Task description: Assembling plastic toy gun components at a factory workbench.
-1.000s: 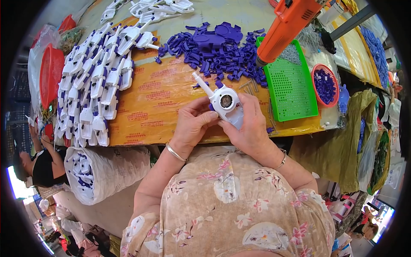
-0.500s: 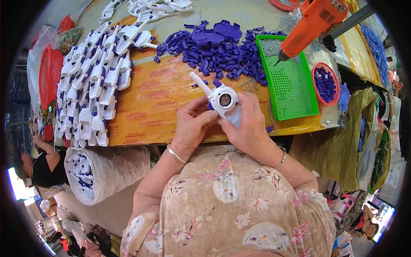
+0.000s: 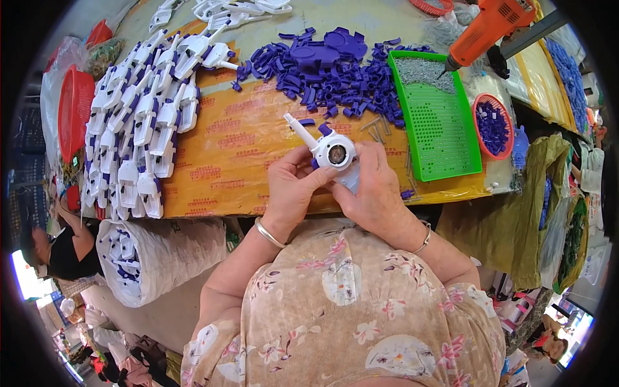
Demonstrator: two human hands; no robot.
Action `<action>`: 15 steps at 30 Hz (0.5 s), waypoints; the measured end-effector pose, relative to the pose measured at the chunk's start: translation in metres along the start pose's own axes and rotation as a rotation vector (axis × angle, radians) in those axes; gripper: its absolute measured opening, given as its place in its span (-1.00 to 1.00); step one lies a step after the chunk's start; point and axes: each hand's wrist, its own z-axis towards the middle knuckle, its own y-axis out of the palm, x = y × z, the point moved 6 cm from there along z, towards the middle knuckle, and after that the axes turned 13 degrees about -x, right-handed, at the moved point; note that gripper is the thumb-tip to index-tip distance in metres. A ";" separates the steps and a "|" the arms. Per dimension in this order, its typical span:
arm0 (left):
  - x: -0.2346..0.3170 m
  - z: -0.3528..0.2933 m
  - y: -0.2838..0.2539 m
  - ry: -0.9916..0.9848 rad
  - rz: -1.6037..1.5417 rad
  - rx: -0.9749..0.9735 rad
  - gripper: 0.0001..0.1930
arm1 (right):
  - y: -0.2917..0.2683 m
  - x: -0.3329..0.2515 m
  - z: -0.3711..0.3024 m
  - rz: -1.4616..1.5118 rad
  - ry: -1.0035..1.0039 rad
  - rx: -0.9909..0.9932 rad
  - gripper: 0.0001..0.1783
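Note:
A white plastic housing [image 3: 308, 133] with purple pieces on its sides, a long narrow stem and a round opening with a dark centre is held above the table's near edge. My left hand [image 3: 290, 187] grips its left side near the stem, thumb below the round opening. On the other side, my right hand [image 3: 373, 184] has its fingers closed around the right and lower part, partly hiding it. Just beyond lies a heap of small purple plastic pieces [image 3: 342, 87]. Several long metal pins [image 3: 380, 128] rest between that heap and a green tray [image 3: 445, 169].
Small screws [image 3: 419, 72] fill the tray's far end, under a hanging orange electric screwdriver [image 3: 487, 32]. A round red basket [image 3: 511, 138] holds purple pieces. Rows of white-and-purple housings [image 3: 138, 122] cover the table's left. Below stands a white sack [image 3: 184, 255]; a person [image 3: 74, 248] sits beyond it.
The orange screwdriver has swung up and to the right, away from the tray's middle. The housing has turned slightly in my hands, which keep nearly the same place.

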 end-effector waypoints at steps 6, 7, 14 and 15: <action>-0.003 -0.001 -0.008 0.009 0.042 0.012 -0.65 | 0.001 -0.003 0.001 -0.010 -0.020 -0.001 -0.42; -0.002 -0.001 -0.008 0.008 0.045 0.014 -0.65 | 0.000 -0.003 0.002 -0.021 -0.039 0.006 -0.42; 0.005 -0.001 -0.013 0.056 0.030 0.021 -0.66 | -0.001 -0.003 0.006 0.010 -0.156 0.031 -0.32; 0.009 0.001 -0.015 0.102 0.039 0.024 -0.65 | -0.003 -0.002 0.008 0.008 -0.168 0.038 -0.32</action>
